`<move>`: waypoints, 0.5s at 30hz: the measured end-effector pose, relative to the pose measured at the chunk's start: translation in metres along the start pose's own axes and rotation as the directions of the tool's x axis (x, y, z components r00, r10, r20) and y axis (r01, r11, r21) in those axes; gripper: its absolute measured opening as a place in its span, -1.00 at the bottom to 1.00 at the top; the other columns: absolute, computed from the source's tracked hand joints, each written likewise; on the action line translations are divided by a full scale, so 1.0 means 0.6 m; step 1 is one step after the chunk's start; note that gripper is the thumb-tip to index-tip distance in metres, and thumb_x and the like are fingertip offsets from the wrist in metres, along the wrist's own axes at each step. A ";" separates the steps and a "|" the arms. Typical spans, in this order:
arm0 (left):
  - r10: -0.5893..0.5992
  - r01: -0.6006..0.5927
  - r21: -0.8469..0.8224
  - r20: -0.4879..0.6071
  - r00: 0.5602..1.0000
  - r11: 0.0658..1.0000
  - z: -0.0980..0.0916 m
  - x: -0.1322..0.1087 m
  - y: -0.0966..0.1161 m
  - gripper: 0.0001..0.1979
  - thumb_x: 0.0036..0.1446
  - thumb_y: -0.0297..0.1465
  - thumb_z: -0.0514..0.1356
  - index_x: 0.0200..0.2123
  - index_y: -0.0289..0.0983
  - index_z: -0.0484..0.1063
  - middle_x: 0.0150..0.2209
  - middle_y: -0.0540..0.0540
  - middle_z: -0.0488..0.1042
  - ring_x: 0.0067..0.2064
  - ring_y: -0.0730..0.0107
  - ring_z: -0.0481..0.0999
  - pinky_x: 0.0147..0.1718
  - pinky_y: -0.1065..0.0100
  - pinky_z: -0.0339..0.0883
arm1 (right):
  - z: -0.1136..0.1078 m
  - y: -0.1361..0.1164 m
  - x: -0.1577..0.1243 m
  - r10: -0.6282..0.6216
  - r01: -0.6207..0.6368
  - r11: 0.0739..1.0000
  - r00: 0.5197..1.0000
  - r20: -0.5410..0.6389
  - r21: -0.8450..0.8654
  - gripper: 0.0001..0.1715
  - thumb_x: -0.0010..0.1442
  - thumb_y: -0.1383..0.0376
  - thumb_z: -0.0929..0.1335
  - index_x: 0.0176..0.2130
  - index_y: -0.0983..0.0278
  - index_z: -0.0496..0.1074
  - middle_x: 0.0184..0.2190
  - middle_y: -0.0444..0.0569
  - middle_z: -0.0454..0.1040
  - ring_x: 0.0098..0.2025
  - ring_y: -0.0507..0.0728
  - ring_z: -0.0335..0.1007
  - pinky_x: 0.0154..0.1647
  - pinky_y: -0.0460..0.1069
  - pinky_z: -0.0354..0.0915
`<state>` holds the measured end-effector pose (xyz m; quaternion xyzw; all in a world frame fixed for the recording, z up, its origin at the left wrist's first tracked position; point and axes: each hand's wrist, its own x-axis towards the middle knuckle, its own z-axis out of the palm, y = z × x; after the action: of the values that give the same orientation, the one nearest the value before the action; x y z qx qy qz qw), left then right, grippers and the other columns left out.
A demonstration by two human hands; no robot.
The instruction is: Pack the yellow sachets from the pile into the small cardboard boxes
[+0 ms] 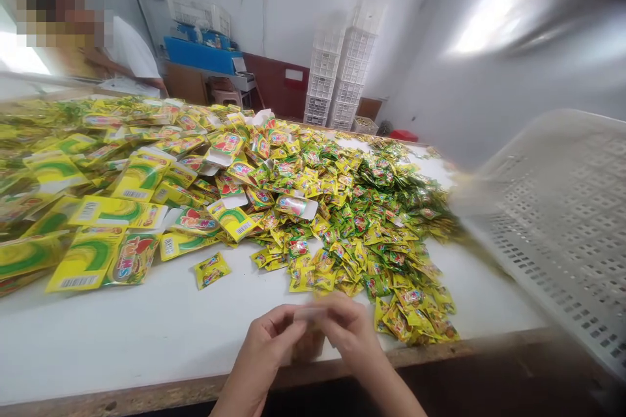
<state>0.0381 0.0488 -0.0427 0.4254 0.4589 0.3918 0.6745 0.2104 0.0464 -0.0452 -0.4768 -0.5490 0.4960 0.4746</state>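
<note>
Carton (308,344) at six o'clock, its whitish flap (310,315) pinched by left hand (267,339) and right hand (353,333), seems not yet closed; from there, open-flapped cartons (225,144) lie toward eleven, loose sachets (362,223) toward one.

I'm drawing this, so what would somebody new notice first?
Probably the huge heap of small yellow and green packets, mid-picture on the white table. To its left lies a jumble of yellow cartons; a big white basket is at the far right. At the near edge, the left hand and right hand hold what looks like a small carton, blurred.
</note>
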 end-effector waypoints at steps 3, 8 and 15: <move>0.098 -0.083 0.128 -0.115 0.988 0.988 -0.016 0.015 -0.018 -0.73 0.02 -0.22 0.34 -0.19 -0.17 0.64 -0.16 -0.11 0.65 -0.03 0.08 0.56 0.04 0.19 0.36 | -0.002 0.002 0.004 -0.084 0.084 0.996 0.996 0.011 -0.013 -0.75 0.16 0.12 0.43 -0.22 0.18 0.64 -0.33 0.02 0.52 -0.39 0.08 0.36 -0.53 -0.11 0.30; 0.245 -0.219 0.279 -0.061 0.968 0.935 -0.027 0.020 -0.030 -0.74 0.11 -0.23 0.29 -0.13 -0.12 0.61 -0.12 -0.06 0.63 -0.02 0.17 0.56 0.01 0.29 0.40 | 0.007 0.023 0.010 0.085 -0.079 0.995 0.992 -0.091 0.066 -0.72 0.01 0.12 0.53 -0.30 0.25 0.62 -0.58 -0.14 0.39 -0.60 -0.03 0.23 -0.61 -0.13 0.28; 0.512 -0.507 0.456 0.125 0.850 0.731 -0.023 0.015 -0.011 -0.89 0.19 -0.40 0.23 -0.29 -0.19 0.59 -0.25 -0.11 0.59 -0.18 0.27 0.57 -0.15 0.33 0.45 | 0.002 0.021 0.000 -0.054 0.059 0.996 0.995 -0.079 0.065 -0.82 0.03 0.16 0.52 -0.39 0.23 0.62 -0.46 -0.04 0.48 -0.51 0.03 0.35 -0.58 -0.11 0.35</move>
<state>0.0282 0.0579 -0.0542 0.6839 0.4092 0.4395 0.4143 0.2097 0.0467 -0.0576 -0.4635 -0.5265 0.4819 0.5252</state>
